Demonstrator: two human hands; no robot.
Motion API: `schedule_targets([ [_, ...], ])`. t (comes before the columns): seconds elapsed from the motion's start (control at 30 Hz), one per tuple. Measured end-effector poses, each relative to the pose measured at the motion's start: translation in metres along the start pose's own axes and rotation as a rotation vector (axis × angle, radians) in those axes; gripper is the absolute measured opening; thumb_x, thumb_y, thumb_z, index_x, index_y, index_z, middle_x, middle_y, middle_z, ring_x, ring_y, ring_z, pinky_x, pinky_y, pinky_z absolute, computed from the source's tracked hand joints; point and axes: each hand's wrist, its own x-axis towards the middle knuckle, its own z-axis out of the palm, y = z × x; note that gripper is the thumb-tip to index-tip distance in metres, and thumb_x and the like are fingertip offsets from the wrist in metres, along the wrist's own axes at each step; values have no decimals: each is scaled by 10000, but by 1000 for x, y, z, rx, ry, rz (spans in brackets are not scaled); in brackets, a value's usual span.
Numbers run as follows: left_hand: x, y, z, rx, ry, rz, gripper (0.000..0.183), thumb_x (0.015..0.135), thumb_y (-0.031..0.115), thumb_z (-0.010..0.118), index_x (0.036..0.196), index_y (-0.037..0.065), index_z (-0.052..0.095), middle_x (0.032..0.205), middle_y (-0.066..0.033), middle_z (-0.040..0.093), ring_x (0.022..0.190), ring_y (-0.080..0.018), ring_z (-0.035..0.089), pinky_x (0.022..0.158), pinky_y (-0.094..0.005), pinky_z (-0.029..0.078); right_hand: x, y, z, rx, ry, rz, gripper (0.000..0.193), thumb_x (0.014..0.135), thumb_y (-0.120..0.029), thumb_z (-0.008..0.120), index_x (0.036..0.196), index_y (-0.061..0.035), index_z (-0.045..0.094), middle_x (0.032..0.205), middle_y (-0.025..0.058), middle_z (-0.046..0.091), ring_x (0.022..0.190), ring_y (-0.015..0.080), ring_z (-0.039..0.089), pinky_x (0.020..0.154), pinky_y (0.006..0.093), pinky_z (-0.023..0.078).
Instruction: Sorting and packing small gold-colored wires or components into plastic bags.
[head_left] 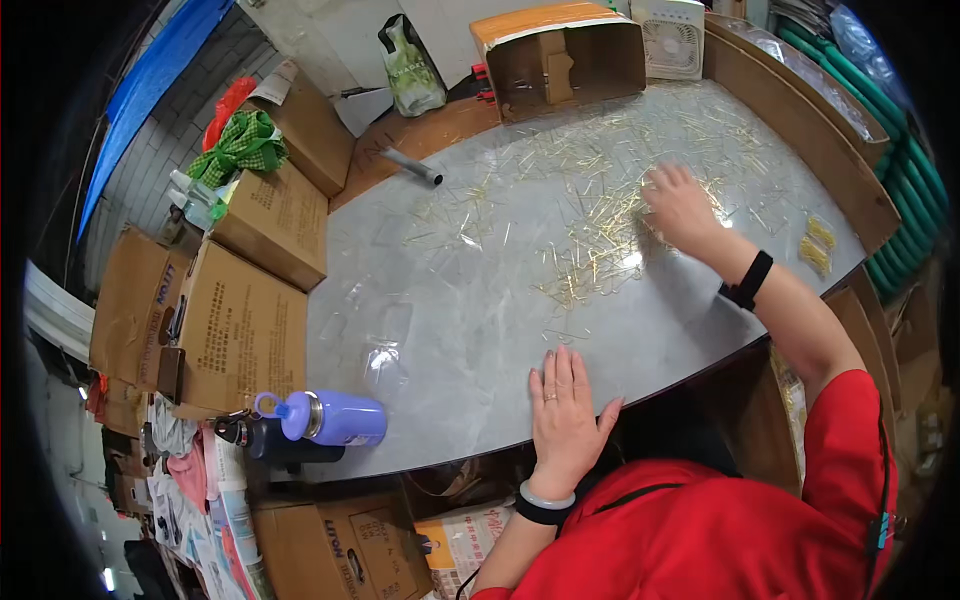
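Thin gold-coloured metal pins [600,225] lie scattered over the grey tabletop [450,340], thickest right of the middle. My right hand [685,210] rests on or just over this pile, palm down. Its fingers look stretched and slightly apart, a little blurred, and nothing shows held in them. What lies under that palm is hidden. Near the table's front edge, my left hand [565,415] lies flat with fingers extended and thumb out, just below a few stray pins. Two small bundles of gold pins [817,246] sit at the right, beyond my right wrist.
Cardboard boxes [245,325] line the left side. A purple bottle [345,418] stands at the near left, beside a dark bottle [290,442]. Along the back are a grey tube [412,167], an open cardboard box [520,85] and a small white fan [668,45]. A cardboard strip [810,130] borders the right edge.
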Motion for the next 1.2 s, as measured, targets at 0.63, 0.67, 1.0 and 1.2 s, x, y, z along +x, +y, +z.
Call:
schedule_targets([
  [0.63, -1, 3, 4, 121, -3, -37, 919, 966, 526, 565, 1461, -194, 278, 1537, -389, 286, 1432, -493, 321, 1184, -590, 226, -106, -118, -7, 424, 30, -555, 630, 972, -465, 557, 1464, -79, 479, 1571, 209, 364, 1459, 418, 323, 1192, 536, 262],
  [0.67, -2, 3, 5, 117, -3, -44, 920, 966, 527, 564, 1462, -192, 278, 1538, -388, 287, 1433, -494, 320, 1185, -589, 226, -109, -120, -3, 430, 50, -465, 620, 966, -449, 568, 1456, -79, 485, 1562, 207, 376, 1453, 416, 331, 1190, 534, 266],
  [1.0, 0, 2, 9, 146, 4, -49, 923, 960, 550, 552, 1474, -173, 293, 1548, -373, 288, 1444, -476, 312, 1196, -571, 204, -109, -135, -6, 642, 189, -292, 437, 916, -254, 652, 1291, -46, 572, 1325, 184, 535, 1271, 392, 475, 1083, 480, 390],
  [1.2, -1, 1, 9, 155, 48, -33, 907, 960, 556, 541, 1465, -164, 321, 1530, -363, 328, 1432, -464, 334, 1193, -564, 219, -111, -134, -4, 696, 305, -314, 289, 905, -190, 653, 1172, -81, 641, 1231, 152, 583, 1160, 372, 528, 1017, 470, 424],
])
